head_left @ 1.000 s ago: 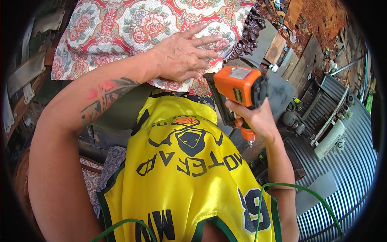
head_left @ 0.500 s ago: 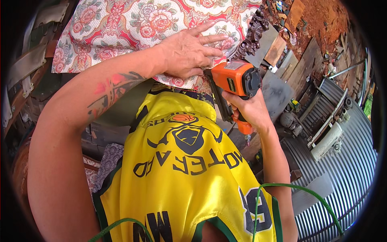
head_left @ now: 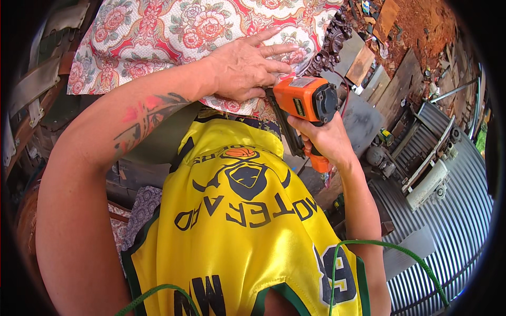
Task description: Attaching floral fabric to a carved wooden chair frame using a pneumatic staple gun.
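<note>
Floral fabric [head_left: 158,37], soft and limp, drapes over a piece with a dark carved wooden edge [head_left: 329,45] at the far side; likely shifts unless pinned flat. Left hand [head_left: 247,68] lies spread, palm down, pressing it. Right hand [head_left: 324,139] is wrapped around the grip of an orange nail gun [head_left: 305,100], nose at the fabric's near edge. Gun looks rigid, fairly heavy; best held by its handle. No containers seen.

Left hand [head_left: 245,66] lies flat, fingers spread; right hand [head_left: 327,139] clenched.
</note>
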Demonstrator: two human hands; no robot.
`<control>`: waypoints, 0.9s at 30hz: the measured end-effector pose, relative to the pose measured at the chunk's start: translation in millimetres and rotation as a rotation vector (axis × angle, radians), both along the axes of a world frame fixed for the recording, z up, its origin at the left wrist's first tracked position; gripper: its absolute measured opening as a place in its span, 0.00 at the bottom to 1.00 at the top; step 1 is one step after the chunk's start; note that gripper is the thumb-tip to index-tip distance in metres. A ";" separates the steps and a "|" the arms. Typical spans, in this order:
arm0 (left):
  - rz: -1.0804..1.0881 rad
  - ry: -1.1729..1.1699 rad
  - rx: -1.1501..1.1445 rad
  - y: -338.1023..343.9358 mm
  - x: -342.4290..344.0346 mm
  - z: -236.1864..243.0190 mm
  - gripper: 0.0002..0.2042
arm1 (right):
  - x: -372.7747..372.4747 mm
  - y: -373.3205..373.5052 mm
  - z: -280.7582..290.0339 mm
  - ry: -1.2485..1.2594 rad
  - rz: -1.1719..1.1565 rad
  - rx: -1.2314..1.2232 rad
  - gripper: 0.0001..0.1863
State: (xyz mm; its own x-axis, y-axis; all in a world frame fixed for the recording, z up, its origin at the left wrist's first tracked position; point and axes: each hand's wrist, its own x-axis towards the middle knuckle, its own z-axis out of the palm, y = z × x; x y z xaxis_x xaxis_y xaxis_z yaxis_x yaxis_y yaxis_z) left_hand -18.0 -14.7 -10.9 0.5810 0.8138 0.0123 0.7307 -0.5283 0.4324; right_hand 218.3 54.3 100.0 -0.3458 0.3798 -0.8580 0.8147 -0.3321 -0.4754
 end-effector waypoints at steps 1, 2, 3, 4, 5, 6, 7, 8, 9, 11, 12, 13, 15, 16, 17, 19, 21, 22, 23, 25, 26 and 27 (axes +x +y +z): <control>-0.005 0.027 -0.011 -0.2 0.1 0.0 0.17 | -1.0 0.3 0.3 -0.002 -0.002 -0.001 0.12; -0.011 0.035 -0.012 -0.5 0.4 0.0 0.17 | -2.1 1.0 0.5 -0.013 0.015 -0.008 0.14; -0.014 0.053 -0.021 -0.4 0.8 -0.2 0.17 | -3.2 1.8 0.6 -0.053 0.031 -0.013 0.16; -0.005 0.042 -0.012 -0.4 1.1 -0.5 0.18 | -4.1 2.9 0.7 -0.025 0.028 -0.014 0.16; -0.002 0.036 -0.015 -0.4 1.4 -0.7 0.19 | -4.9 3.8 1.2 -0.037 0.026 -0.031 0.16; -0.003 0.028 -0.003 -0.4 1.7 -1.0 0.19 | -5.6 4.7 1.5 -0.051 0.025 -0.051 0.16; 0.001 0.038 0.009 -0.3 1.7 -1.1 0.19 | -6.2 5.4 1.7 -0.051 0.019 -0.045 0.16; -0.002 0.055 -0.006 0.2 1.4 -1.2 0.20 | -6.9 5.7 1.9 -0.060 0.026 -0.054 0.16; 0.000 0.049 0.023 0.6 1.2 -1.1 0.20 | -7.4 5.7 2.1 -0.075 0.037 -0.068 0.17; -0.024 0.052 -0.037 1.7 0.2 -0.4 0.22 | -8.7 4.9 2.2 -0.060 0.025 -0.066 0.15; -0.025 0.046 -0.021 1.8 0.2 0.3 0.22 | -9.4 4.4 2.2 -0.052 0.021 -0.070 0.13; -0.031 0.067 -0.043 2.3 -0.1 0.8 0.23 | -10.2 4.3 2.0 -0.045 0.018 -0.070 0.13; -0.049 0.092 -0.068 2.7 -0.8 1.9 0.25 | -11.1 5.2 2.3 -0.051 0.058 -0.019 0.12; -0.028 0.054 -0.040 3.1 -0.6 1.8 0.25 | -10.9 7.2 2.1 0.000 0.040 -0.009 0.12; -0.011 0.017 -0.035 2.2 -0.6 1.6 0.26 | -10.5 9.1 1.7 -0.004 0.043 -0.052 0.12; -0.005 -0.001 -0.009 1.7 -0.1 -0.5 0.26 | -5.4 13.5 2.5 -0.009 0.052 -0.083 0.13; 0.003 -0.018 -0.009 1.0 0.3 -3.4 0.23 | 7.4 14.0 7.2 -0.008 0.047 -0.026 0.13; 0.004 -0.004 0.009 0.9 -0.2 -4.8 0.23 | 15.5 13.4 9.3 0.030 0.045 0.017 0.13; 0.000 -0.023 -0.002 0.6 -0.3 -6.1 0.22 | 26.6 12.0 13.4 0.009 0.015 0.072 0.12; -0.008 -0.039 -0.007 0.8 -0.2 -8.1 0.21 | 50.9 3.9 18.4 0.014 -0.080 0.200 0.12; -0.011 -0.043 0.005 1.0 0.0 -8.4 0.21 | 64.2 -0.5 20.0 0.041 -0.168 0.324 0.12; -0.018 -0.049 0.021 1.4 0.0 -7.9 0.20 | 77.6 -2.4 21.1 0.044 -0.176 0.327 0.12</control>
